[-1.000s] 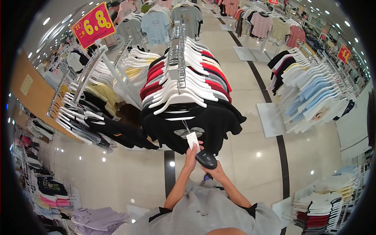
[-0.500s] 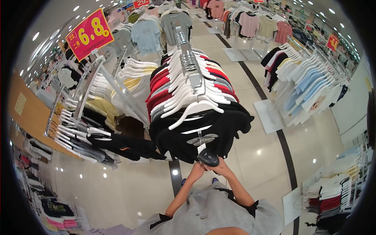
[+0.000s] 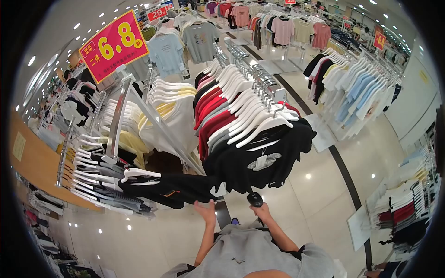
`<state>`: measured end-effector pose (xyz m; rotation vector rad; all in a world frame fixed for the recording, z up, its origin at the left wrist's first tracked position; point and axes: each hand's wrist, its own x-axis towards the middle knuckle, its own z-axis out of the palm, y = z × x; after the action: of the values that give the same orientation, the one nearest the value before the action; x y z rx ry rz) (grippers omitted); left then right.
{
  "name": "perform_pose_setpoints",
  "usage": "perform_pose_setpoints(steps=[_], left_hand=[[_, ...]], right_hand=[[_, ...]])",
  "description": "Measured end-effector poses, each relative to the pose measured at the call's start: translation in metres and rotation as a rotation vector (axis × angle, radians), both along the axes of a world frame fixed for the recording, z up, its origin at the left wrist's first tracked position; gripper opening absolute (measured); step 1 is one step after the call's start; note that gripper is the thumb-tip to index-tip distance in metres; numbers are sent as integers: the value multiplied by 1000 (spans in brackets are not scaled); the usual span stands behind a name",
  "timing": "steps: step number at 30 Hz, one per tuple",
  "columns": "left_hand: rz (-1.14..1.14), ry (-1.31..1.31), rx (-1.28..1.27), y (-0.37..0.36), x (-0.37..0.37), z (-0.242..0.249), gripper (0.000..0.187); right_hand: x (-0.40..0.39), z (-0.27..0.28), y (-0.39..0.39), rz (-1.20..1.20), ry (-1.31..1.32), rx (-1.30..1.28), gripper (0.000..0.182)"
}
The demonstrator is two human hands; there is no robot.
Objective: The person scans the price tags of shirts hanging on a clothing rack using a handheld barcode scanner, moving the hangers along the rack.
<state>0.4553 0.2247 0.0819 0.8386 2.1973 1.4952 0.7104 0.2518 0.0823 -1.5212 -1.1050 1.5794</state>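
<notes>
My right hand [image 3: 263, 212] grips a black handheld barcode scanner [image 3: 254, 199], raised in front of my body. Just above it hangs a black T-shirt [image 3: 280, 157] with a grey print, at the front of the middle rack. A white price tag [image 3: 261, 161] dangles over its print. My left hand [image 3: 206, 213] is open, fingers spread, right at the lower edge of another black garment [image 3: 181, 187]. That garment hangs from a white hanger [image 3: 140, 173] at the end of the left rack and carries a small orange mark.
Red, grey and black tops [image 3: 211, 109] fill the middle rack on white hangers. A metal rack frame [image 3: 160, 123] slants between the left and middle racks. A red sale sign [image 3: 114, 46] stands upper left. On the right hang light blue and white shirts [image 3: 354, 99].
My left hand has moved left, away from my right hand and the tag, to the left rack's black garment. The scanner no longer overlaps the tag. My view has turned left.
</notes>
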Motion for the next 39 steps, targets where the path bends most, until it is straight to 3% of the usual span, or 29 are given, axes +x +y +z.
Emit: perform_pose_setpoints(steps=[3, 9, 11, 13, 14, 16, 18, 20, 23, 24, 26, 29, 30, 32, 33, 35, 36, 38, 39], left_hand=[[64, -13, 166, 21, -17, 58, 86], [-63, -5, 180, 75, -1, 122, 83], [-16, 21, 256, 94, -6, 90, 74], [7, 290, 24, 103, -14, 48, 64], [74, 249, 12, 107, -14, 18, 62], [38, 329, -35, 109, -20, -44, 70], [-1, 398, -90, 112, -10, -62, 77], [75, 8, -464, 122, 12, -65, 92], [147, -90, -609, 142, 21, -76, 100], [372, -257, -662, 156, 21, -84, 94], [413, -229, -637, 177, 10, -112, 93], [536, -139, -541, 68, -45, -205, 90], [579, -106, -510, 49, -62, -214, 89], [661, -45, -446, 63, -84, -243, 87], [699, -15, -409, 63, -82, -252, 86], [755, -203, -592, 33, -84, -203, 64], [758, -199, -592, 23, -86, -189, 64], [754, -211, -589, 10, -92, -170, 46], [757, -209, -589, 8, -102, -174, 46]], right_hand=[[-20, 28, -8, 30, -160, 196, 24], [-36, 52, 5, 131, -66, 275, 31], [-38, 42, 10, 167, -46, 224, 32], [-39, 49, 20, 185, -36, 179, 32], [-38, 50, 16, 204, -35, 116, 31], [-35, 47, 18, 222, -12, 145, 31], [-26, 43, 18, 240, 2, 166, 31], [-19, 35, 17, 231, -95, 152, 30], [-3, 46, 20, 216, -102, 81, 31], [1, 44, 21, 199, -113, 64, 26], [10, 39, 19, 163, -41, 46, 23], [21, 32, 21, 114, 77, 24, 17], [22, 36, 20, 100, 61, 19, 18], [28, 37, 19, 95, 38, 16, 18], [31, 35, 17, 109, 43, 39, 18], [35, 31, 22, 122, 53, 70, 18], [38, 31, 18, 128, 37, 45, 18], [36, 29, 16, 135, 2, -9, 19], [33, 31, 17, 137, 4, -11, 19]])
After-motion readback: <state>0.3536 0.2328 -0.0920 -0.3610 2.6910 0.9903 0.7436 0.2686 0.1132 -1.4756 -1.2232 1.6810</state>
